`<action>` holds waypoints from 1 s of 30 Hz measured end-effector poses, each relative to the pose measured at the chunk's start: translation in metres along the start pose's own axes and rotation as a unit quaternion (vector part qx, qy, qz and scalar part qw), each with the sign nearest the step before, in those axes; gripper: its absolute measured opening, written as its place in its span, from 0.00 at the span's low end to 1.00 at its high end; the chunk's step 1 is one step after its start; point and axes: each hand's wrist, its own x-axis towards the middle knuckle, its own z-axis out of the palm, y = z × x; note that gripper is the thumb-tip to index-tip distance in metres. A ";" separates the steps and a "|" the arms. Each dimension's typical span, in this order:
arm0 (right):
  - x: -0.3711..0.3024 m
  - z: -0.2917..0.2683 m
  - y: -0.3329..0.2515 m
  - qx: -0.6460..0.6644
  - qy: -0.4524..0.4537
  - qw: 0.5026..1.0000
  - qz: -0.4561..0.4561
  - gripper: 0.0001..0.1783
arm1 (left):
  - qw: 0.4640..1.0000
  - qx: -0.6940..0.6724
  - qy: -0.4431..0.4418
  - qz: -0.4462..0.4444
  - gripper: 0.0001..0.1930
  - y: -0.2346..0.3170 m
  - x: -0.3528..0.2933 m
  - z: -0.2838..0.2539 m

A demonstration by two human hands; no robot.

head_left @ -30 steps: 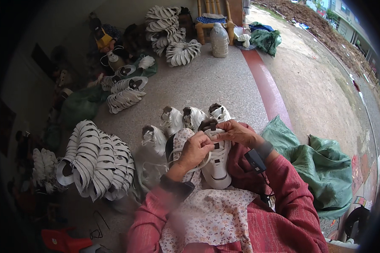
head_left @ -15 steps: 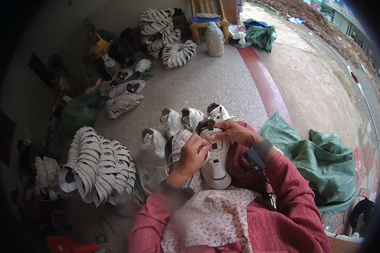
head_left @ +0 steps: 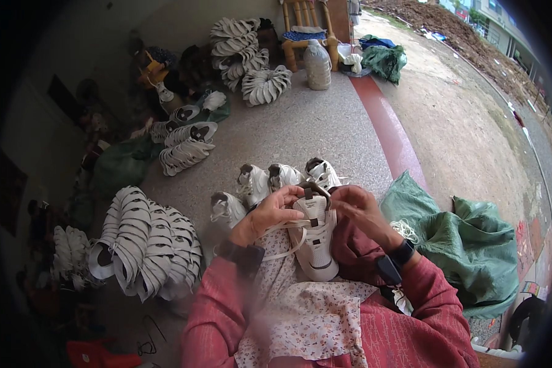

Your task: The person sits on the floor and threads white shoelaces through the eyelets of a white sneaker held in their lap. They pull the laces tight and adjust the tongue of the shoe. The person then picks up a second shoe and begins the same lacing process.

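A white sneaker (head_left: 313,253) with a brown collar lining rests on my lap, its toe toward me. A white shoelace (head_left: 286,252) runs across its tongue and loops out to the left. My left hand (head_left: 270,214) grips the left side of the collar, thumb near the upper eyelets. At the right edge of the opening, my right hand (head_left: 363,211) has its fingers pinched together; what lies between them is hidden. Beyond my hands stand several laced white sneakers (head_left: 253,181) on the floor.
Stacked white shoe uppers (head_left: 144,242) are on the left, with more piles (head_left: 267,84) farther back. A green sack (head_left: 466,251) lies at my right, a bundle of white laces (head_left: 404,230) beside it. A cloudy plastic jug (head_left: 318,66) stands before a bamboo chair (head_left: 306,43).
My left hand has moved up and left to the collar, uncovering the tongue. My right hand has shifted from the tongue to the right edge. The lace now crosses the tongue.
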 end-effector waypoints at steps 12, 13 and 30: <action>-0.017 0.045 0.009 -0.058 -0.013 0.997 0.051 0.06 | 0.997 0.072 0.023 -0.019 0.27 -0.005 0.002 0.009; -0.018 0.047 0.011 -0.015 -0.013 0.998 0.053 0.06 | 0.996 0.087 0.031 -0.020 0.28 -0.007 0.002 0.012; -0.148 -0.299 0.132 0.546 0.353 0.759 -0.021 0.16 | 0.983 0.118 0.116 0.076 0.20 -0.010 0.020 0.018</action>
